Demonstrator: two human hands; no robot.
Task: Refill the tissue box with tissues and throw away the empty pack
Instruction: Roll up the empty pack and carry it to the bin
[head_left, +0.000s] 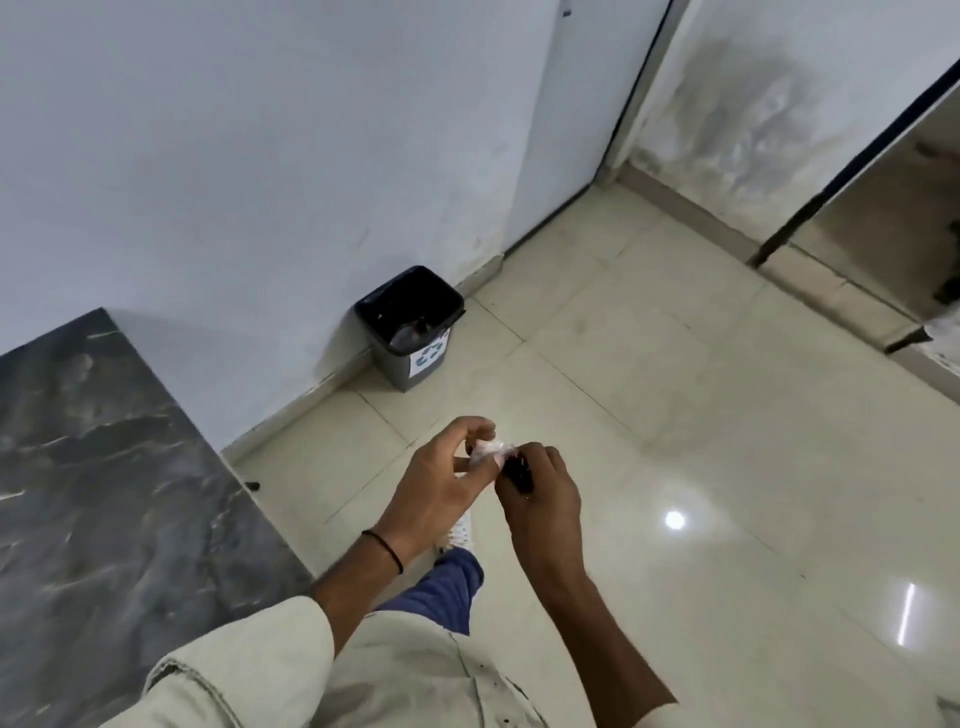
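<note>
A: From the head view, where was the empty pack (488, 451)?

B: Crumpled between both hands: the left hand (441, 486) pinched it, the right hand (540, 493) closed its grip on the other end, above the floor (649, 415).

A: How far along?

B: Seemingly late. No tissue box showed. The bin (410, 325) stood well ahead by the wall; dropping remained.

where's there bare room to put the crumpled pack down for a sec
The dark marble counter on the left shows bare right up to the wall. Floor tiles lie open between the bin and the doorway. Only the bin's corner is taken; both hands pinch the pack.
</note>
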